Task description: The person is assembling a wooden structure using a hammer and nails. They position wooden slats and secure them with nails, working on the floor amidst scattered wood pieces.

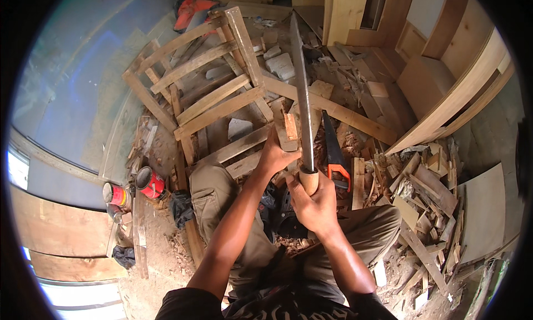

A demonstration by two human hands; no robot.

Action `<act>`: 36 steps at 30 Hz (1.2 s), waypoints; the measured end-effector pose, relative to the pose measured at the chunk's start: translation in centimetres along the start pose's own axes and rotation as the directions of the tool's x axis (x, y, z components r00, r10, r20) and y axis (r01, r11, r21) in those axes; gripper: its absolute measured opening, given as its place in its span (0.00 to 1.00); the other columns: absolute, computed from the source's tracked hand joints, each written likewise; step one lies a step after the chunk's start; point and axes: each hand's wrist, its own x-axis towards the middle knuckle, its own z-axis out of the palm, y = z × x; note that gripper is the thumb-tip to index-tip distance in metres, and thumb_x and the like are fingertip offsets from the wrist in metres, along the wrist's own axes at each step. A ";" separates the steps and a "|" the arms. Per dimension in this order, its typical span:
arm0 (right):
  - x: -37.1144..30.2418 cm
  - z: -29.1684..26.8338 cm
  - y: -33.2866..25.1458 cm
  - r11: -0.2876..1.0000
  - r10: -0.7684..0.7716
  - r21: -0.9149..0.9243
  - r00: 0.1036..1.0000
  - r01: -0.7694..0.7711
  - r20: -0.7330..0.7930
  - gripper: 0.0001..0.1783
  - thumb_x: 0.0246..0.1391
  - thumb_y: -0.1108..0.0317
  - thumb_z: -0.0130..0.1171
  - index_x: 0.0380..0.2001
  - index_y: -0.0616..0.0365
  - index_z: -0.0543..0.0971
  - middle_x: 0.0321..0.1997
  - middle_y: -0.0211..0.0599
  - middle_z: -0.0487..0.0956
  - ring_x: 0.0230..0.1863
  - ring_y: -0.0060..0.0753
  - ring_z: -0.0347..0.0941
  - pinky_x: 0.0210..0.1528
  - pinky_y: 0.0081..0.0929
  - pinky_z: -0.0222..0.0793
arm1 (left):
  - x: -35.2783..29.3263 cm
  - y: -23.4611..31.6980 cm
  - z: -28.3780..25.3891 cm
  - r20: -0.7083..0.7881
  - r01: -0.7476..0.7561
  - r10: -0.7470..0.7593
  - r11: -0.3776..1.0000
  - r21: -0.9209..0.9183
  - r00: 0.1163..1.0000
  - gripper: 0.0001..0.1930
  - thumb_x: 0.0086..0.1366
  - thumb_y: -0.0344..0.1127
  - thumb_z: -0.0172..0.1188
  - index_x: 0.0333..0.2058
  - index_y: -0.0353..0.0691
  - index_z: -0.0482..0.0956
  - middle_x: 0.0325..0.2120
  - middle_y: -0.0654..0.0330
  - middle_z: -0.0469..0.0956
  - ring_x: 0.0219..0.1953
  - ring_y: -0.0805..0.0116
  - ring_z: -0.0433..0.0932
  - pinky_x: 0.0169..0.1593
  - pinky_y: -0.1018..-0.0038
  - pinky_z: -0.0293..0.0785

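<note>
Block clasped in the left hand looks partly cut, remaining work unclear, the right hand wrapped round the blade handle.

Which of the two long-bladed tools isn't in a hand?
The orange-handled, dark saw. The other, a wooden-handled blade, is gripped in the right hand.
</note>
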 end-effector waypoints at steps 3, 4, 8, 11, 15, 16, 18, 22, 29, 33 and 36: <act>0.2 -0.3 -0.1 0.998 0.046 0.032 0.999 -0.046 0.016 0.10 0.61 0.67 0.63 0.33 0.64 0.78 0.22 0.29 0.76 0.24 0.16 0.69 0.27 0.24 0.66 | -0.5 -1.3 0.2 0.116 0.021 -0.011 0.996 -0.086 0.993 0.35 0.49 0.35 0.77 0.55 0.34 0.72 0.49 0.50 0.77 0.50 0.59 0.77 0.53 0.62 0.75; 0.3 -0.4 -0.2 0.997 0.035 0.068 0.999 -0.037 0.021 0.10 0.61 0.67 0.63 0.32 0.64 0.77 0.22 0.28 0.75 0.24 0.16 0.69 0.26 0.24 0.66 | -0.4 -2.0 -0.3 0.200 0.053 -0.027 0.990 -0.130 0.979 0.38 0.49 0.34 0.77 0.59 0.36 0.69 0.53 0.48 0.74 0.55 0.56 0.76 0.56 0.62 0.74; 0.1 -1.6 0.2 0.990 0.039 0.135 0.999 -0.034 -0.033 0.09 0.63 0.68 0.62 0.32 0.62 0.76 0.21 0.24 0.75 0.20 0.14 0.67 0.21 0.20 0.62 | 0.1 -2.2 -1.4 0.379 0.286 -0.168 0.916 -0.280 0.910 0.40 0.51 0.32 0.74 0.63 0.38 0.67 0.55 0.52 0.75 0.58 0.61 0.73 0.60 0.64 0.71; -0.5 -2.2 1.0 0.973 0.132 0.200 0.989 -0.115 -0.072 0.10 0.63 0.68 0.62 0.30 0.61 0.74 0.21 0.25 0.74 0.18 0.14 0.67 0.19 0.20 0.61 | 0.5 -4.0 -2.0 0.295 0.284 -0.167 0.862 -0.420 0.941 0.33 0.51 0.27 0.70 0.58 0.35 0.72 0.50 0.57 0.78 0.54 0.65 0.76 0.57 0.67 0.72; -1.9 -2.5 3.2 0.923 0.204 0.355 0.970 -0.147 -0.129 0.11 0.64 0.69 0.60 0.29 0.60 0.73 0.19 0.26 0.71 0.16 0.15 0.64 0.17 0.20 0.59 | 1.1 -2.9 -3.2 0.214 0.356 -0.285 0.736 -0.576 0.935 0.28 0.45 0.20 0.63 0.50 0.33 0.77 0.44 0.59 0.81 0.49 0.63 0.79 0.56 0.68 0.72; -2.2 -2.7 3.7 0.916 0.236 0.363 0.961 -0.172 -0.141 0.10 0.65 0.70 0.59 0.29 0.61 0.73 0.19 0.26 0.70 0.16 0.16 0.63 0.17 0.20 0.60 | 1.3 -3.7 -2.9 0.184 0.326 -0.274 0.690 -0.646 0.944 0.29 0.44 0.20 0.61 0.50 0.33 0.76 0.45 0.59 0.81 0.50 0.63 0.79 0.56 0.68 0.72; -2.4 -2.8 4.1 0.911 0.252 0.367 0.959 -0.190 -0.129 0.10 0.65 0.70 0.59 0.30 0.62 0.74 0.20 0.26 0.71 0.16 0.16 0.63 0.18 0.20 0.61 | 1.5 -4.0 -2.6 0.067 0.233 -0.279 0.621 -0.749 0.958 0.31 0.41 0.19 0.55 0.51 0.33 0.75 0.46 0.57 0.79 0.53 0.61 0.76 0.57 0.70 0.69; -2.7 -3.3 4.3 0.921 0.238 0.340 0.965 -0.187 -0.114 0.09 0.65 0.69 0.59 0.35 0.64 0.77 0.22 0.27 0.72 0.17 0.16 0.64 0.19 0.20 0.62 | 1.2 -5.9 -3.2 0.151 0.305 -0.312 0.537 -0.787 0.938 0.30 0.40 0.18 0.53 0.49 0.32 0.75 0.44 0.58 0.79 0.49 0.63 0.77 0.53 0.73 0.70; -3.1 -3.4 4.9 0.912 0.246 0.366 0.961 -0.186 -0.123 0.09 0.66 0.69 0.59 0.38 0.65 0.78 0.25 0.28 0.74 0.20 0.15 0.65 0.19 0.20 0.62 | 1.3 -7.6 -3.1 0.215 0.356 -0.328 0.465 -0.811 0.920 0.15 0.43 0.17 0.54 0.33 0.32 0.78 0.35 0.60 0.79 0.39 0.64 0.77 0.44 0.76 0.71; -3.3 -3.3 5.5 0.917 0.245 0.350 0.964 -0.193 -0.108 0.09 0.66 0.69 0.59 0.38 0.66 0.77 0.25 0.28 0.74 0.20 0.15 0.65 0.19 0.20 0.62 | 1.5 -8.9 -3.0 0.217 0.352 -0.330 0.436 -0.828 0.919 0.12 0.44 0.17 0.54 0.30 0.32 0.77 0.35 0.60 0.79 0.39 0.63 0.77 0.43 0.75 0.72; -3.2 -3.2 5.6 0.919 0.259 0.333 0.961 -0.213 -0.100 0.09 0.66 0.69 0.59 0.38 0.66 0.77 0.24 0.28 0.73 0.19 0.15 0.65 0.19 0.20 0.62 | 1.4 -9.3 -3.1 0.216 0.337 -0.307 0.426 -0.840 0.927 0.13 0.45 0.17 0.55 0.32 0.32 0.78 0.35 0.60 0.79 0.40 0.64 0.77 0.45 0.75 0.71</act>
